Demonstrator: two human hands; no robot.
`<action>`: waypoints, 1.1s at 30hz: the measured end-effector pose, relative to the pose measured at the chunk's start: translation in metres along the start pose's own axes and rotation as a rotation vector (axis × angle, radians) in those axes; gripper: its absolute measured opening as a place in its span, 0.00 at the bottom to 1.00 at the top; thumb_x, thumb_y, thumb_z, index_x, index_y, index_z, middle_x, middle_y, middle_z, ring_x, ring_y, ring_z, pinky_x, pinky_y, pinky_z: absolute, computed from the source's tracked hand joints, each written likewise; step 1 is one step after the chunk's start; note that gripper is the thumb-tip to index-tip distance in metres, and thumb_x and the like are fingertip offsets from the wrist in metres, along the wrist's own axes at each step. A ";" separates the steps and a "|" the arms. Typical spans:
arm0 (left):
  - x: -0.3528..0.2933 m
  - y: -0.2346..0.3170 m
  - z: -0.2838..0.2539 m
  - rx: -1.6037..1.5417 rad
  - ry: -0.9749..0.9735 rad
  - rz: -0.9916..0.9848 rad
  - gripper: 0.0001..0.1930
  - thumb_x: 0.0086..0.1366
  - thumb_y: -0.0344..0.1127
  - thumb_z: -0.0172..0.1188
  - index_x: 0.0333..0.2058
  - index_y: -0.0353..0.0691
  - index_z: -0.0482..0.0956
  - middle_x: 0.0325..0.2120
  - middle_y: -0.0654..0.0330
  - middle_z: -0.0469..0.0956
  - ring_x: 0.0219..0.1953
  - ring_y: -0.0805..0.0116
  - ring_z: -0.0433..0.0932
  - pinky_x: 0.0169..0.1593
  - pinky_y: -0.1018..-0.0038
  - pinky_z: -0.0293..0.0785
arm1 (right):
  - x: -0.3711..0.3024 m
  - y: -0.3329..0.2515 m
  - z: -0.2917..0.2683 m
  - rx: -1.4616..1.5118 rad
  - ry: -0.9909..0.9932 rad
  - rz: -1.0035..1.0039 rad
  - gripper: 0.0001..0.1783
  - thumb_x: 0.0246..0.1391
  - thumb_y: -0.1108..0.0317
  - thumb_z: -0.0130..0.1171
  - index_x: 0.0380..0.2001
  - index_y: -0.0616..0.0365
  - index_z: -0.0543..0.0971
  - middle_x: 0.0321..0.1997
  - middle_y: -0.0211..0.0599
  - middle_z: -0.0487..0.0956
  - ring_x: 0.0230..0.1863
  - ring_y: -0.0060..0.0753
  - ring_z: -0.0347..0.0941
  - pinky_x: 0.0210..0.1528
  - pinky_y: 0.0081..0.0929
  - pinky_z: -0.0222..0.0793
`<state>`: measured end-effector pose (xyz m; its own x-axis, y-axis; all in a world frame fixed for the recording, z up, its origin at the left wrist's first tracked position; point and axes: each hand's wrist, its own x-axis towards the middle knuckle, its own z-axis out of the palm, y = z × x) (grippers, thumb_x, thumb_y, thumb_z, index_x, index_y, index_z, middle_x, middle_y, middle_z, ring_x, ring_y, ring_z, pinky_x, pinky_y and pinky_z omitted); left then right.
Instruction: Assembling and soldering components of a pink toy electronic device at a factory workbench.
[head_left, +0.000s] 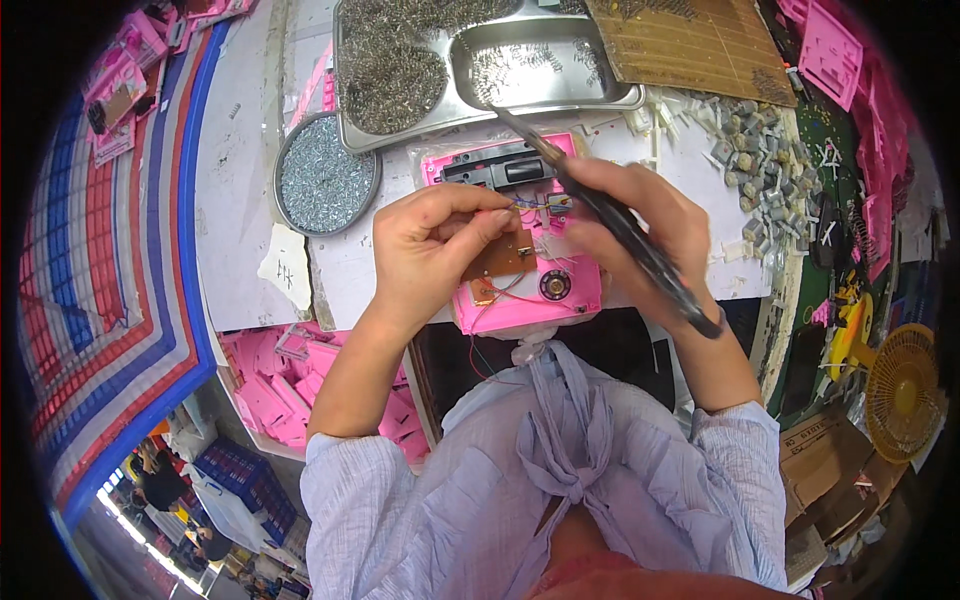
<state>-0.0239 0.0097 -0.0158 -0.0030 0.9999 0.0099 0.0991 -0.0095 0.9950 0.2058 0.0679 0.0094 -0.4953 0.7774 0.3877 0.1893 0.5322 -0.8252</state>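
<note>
A pink plastic housing (480, 318) lies in front of me on the table. In it are a brown circuit board (492, 262), a small round black part like a speaker (555, 285), thin wires and a black plastic module (505, 168). Over its left side, my left hand (425, 235) is closed, thumb and forefinger pinching a thin wire (518, 205). My right hand (650, 205), partly blurred, grips a long black-handled tool (640, 240) with a tapered grey metal end. That end points up and left, above the housing; the tool's exact kind is unclear.
Beyond the housing stands a metal tray (480, 112) of small springs, with a cardboard sheet (690, 45) over its right end. A round dish of screws (328, 175) sits left. Small grey block-shaped parts (765, 170) are heaped right. More pink pieces (300, 385) fill a space below left.
</note>
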 end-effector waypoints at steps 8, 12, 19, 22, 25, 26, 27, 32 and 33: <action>0.007 0.009 0.011 -0.203 0.112 -0.187 0.06 0.66 0.21 0.64 0.42 0.29 0.83 0.32 0.57 0.84 0.32 0.73 0.84 0.36 0.79 0.81 | 0.031 0.007 0.034 0.078 0.116 -0.018 0.30 0.49 0.81 0.65 0.58 0.54 0.78 0.39 0.40 0.80 0.36 0.39 0.79 0.40 0.30 0.75; 0.006 0.008 0.013 -0.072 0.117 -0.115 0.04 0.68 0.23 0.64 0.40 0.30 0.83 0.32 0.60 0.83 0.30 0.76 0.82 0.34 0.81 0.78 | 0.033 0.009 0.038 0.077 0.137 -0.036 0.29 0.50 0.82 0.64 0.57 0.54 0.78 0.38 0.40 0.80 0.35 0.39 0.78 0.39 0.29 0.74; 0.012 0.009 0.007 0.254 0.123 0.071 0.04 0.62 0.27 0.68 0.34 0.32 0.85 0.28 0.59 0.79 0.27 0.74 0.76 0.32 0.77 0.72 | 0.024 0.005 0.038 -0.006 0.143 -0.016 0.30 0.47 0.82 0.65 0.56 0.53 0.79 0.39 0.39 0.80 0.38 0.40 0.79 0.43 0.33 0.74; 0.011 0.013 0.006 0.305 0.122 0.068 0.04 0.60 0.26 0.68 0.34 0.33 0.85 0.32 0.61 0.75 0.32 0.75 0.73 0.36 0.78 0.69 | 0.004 0.007 0.039 -0.148 0.142 -0.054 0.30 0.46 0.80 0.67 0.55 0.52 0.79 0.40 0.38 0.80 0.40 0.42 0.79 0.52 0.40 0.74; 0.012 0.009 0.007 0.402 0.139 0.139 0.05 0.57 0.26 0.70 0.31 0.33 0.84 0.33 0.60 0.72 0.32 0.71 0.73 0.34 0.75 0.70 | -0.010 0.010 0.042 -0.261 0.093 -0.118 0.30 0.45 0.78 0.70 0.55 0.52 0.80 0.43 0.38 0.82 0.42 0.43 0.80 0.61 0.49 0.70; 0.013 0.008 0.007 0.444 0.143 0.174 0.05 0.56 0.27 0.71 0.30 0.33 0.84 0.33 0.58 0.72 0.31 0.68 0.74 0.32 0.72 0.71 | -0.014 0.012 0.044 -0.268 0.085 -0.106 0.30 0.45 0.77 0.71 0.55 0.52 0.80 0.44 0.38 0.82 0.42 0.43 0.80 0.63 0.51 0.68; 0.014 0.008 0.008 0.472 0.138 0.184 0.05 0.56 0.27 0.71 0.30 0.33 0.84 0.32 0.58 0.71 0.31 0.67 0.74 0.32 0.72 0.71 | -0.016 0.013 0.045 -0.274 0.077 -0.094 0.30 0.45 0.76 0.71 0.55 0.52 0.80 0.46 0.38 0.83 0.43 0.43 0.80 0.65 0.54 0.66; 0.011 0.007 0.011 0.597 0.114 0.202 0.05 0.54 0.27 0.70 0.29 0.32 0.84 0.30 0.56 0.71 0.30 0.63 0.75 0.33 0.69 0.73 | -0.016 0.011 0.019 -0.191 0.096 -0.053 0.27 0.44 0.71 0.75 0.51 0.57 0.82 0.37 0.37 0.83 0.41 0.39 0.80 0.58 0.43 0.71; 0.011 0.007 0.011 0.596 0.122 0.206 0.05 0.54 0.27 0.70 0.28 0.32 0.84 0.30 0.56 0.71 0.29 0.62 0.75 0.33 0.69 0.73 | -0.017 0.013 0.011 -0.152 0.123 -0.048 0.26 0.45 0.73 0.74 0.51 0.59 0.81 0.35 0.38 0.81 0.38 0.37 0.77 0.53 0.39 0.70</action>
<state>-0.0121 0.0205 -0.0103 -0.0347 0.9698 0.2415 0.6461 -0.1626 0.7457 0.2073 0.0581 -0.0123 -0.4017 0.7799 0.4800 0.2986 0.6071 -0.7364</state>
